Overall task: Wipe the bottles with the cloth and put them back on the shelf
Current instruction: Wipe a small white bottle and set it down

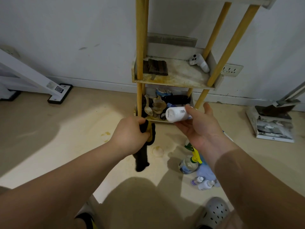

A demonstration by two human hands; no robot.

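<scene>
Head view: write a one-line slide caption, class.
Right hand holds a white bottle sideways near the shelf while left hand grips the cloth.

The top of the shelf (173, 80) is cut off by the upper edge, and the clutter on its bottom tier is too dim to tell apart. The cap end of the white bottle (177, 114) hides behind the right grip (203, 128) — its label print too small to read — and the left grip (130, 134) covers part of the cloth (143, 154). The right forearm hides part of the spray bottle (189, 164).
</scene>
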